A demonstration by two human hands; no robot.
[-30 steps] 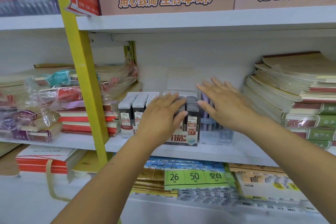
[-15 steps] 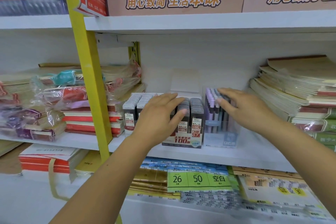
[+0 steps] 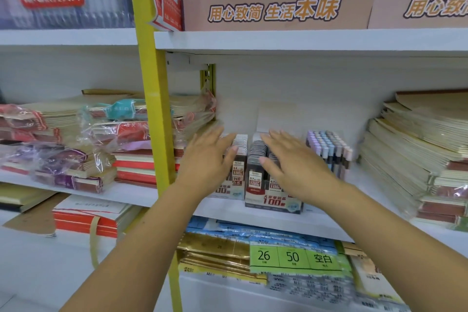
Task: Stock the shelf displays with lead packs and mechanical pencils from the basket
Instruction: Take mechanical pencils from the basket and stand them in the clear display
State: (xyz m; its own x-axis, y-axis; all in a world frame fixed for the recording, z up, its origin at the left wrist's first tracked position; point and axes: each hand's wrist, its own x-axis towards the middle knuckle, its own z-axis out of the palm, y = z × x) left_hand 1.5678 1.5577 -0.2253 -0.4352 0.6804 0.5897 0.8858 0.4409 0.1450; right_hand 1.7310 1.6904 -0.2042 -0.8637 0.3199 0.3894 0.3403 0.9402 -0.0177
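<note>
On the middle shelf (image 3: 329, 223), lead packs (image 3: 254, 177) and mechanical pencils (image 3: 328, 149) sit racked. My left hand (image 3: 207, 162) and right hand (image 3: 298, 167) hover, fingers straight, loosely spread, holding nothing. I'd say nearly stocked; basket unseen.

occlusions and blur, middle shelf
left hand (image 3: 206, 162) covers most of the left lead-pack display (image 3: 238, 170); right hand (image 3: 296, 167) hides the top of the right display (image 3: 273, 201). fingertips smeared, contact with either display unclear. small label print unreadable. notebook stack (image 3: 417, 154) cut by right edge.
</note>
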